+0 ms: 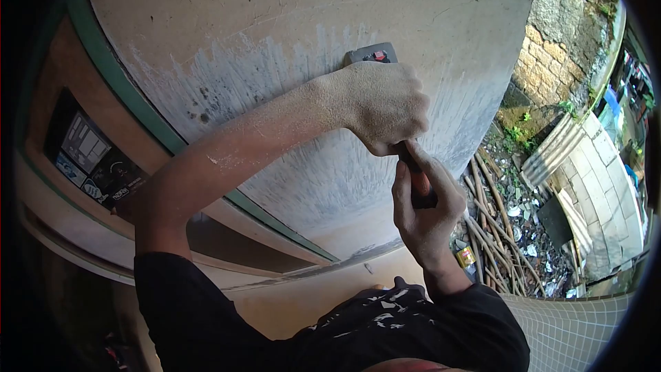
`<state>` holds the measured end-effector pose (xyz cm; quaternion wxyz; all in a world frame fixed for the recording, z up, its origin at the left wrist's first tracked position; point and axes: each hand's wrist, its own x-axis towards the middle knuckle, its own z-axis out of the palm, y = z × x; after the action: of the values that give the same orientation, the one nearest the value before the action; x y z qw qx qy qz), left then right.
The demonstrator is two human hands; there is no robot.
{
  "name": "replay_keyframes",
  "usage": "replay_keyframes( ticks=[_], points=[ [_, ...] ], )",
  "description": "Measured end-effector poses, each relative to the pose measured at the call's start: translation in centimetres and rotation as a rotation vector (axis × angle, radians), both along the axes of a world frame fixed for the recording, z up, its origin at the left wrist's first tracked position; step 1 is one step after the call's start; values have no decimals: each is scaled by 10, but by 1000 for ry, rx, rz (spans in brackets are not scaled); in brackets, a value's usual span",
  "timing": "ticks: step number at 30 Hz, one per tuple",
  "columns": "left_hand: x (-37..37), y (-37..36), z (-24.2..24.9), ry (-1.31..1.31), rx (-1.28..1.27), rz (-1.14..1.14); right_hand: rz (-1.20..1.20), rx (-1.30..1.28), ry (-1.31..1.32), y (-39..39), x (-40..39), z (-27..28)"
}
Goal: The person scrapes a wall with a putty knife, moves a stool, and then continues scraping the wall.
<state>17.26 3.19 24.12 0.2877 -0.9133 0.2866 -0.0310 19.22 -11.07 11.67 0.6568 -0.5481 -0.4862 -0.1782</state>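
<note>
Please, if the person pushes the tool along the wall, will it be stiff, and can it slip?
The tool will probably stay stiff, since its handle looks thick and solid. It might slip a little, because the left hand is coated with dust. It seems unlikely to roll, as both hands hold it.

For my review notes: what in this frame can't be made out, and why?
Head view:
- Most of the head of the tool: covered by the left hand.
- Part of its handle: wrapped by the right hand.
- Fine print on the stickers at left: too small.
- Red item: cut off by the bottom edge.
- Lower left corner: too dark.
</note>
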Motion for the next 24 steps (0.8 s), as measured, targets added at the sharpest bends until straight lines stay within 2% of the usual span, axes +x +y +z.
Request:
replay_keyframes(
  ticks=[4,6,10,12,16,18,21,24],
  points=[
    [-3,-1,6,7,20,-33,8,30,29,5,-7,0],
    [5,-4,15,99,194,132,-42,45,-6,14,2,2],
    [4,-4,14,90,185,139,-17,31,-4,10,4,2],
    [1,-4,14,26,101,72,24,-11,43,0,-1,9],
    [3,-2,20,37,142,65,-55,-10,-31,1,3,12],
    [9,-3,29,-3,190,130,-52,28,-46,10,12,21],
    [6,-4,35,-20,179,111,-15,46,-26,14,13,18],
    [6,-13,17,75,223,198,-14,42,-11,10,4,9]
  ],
)
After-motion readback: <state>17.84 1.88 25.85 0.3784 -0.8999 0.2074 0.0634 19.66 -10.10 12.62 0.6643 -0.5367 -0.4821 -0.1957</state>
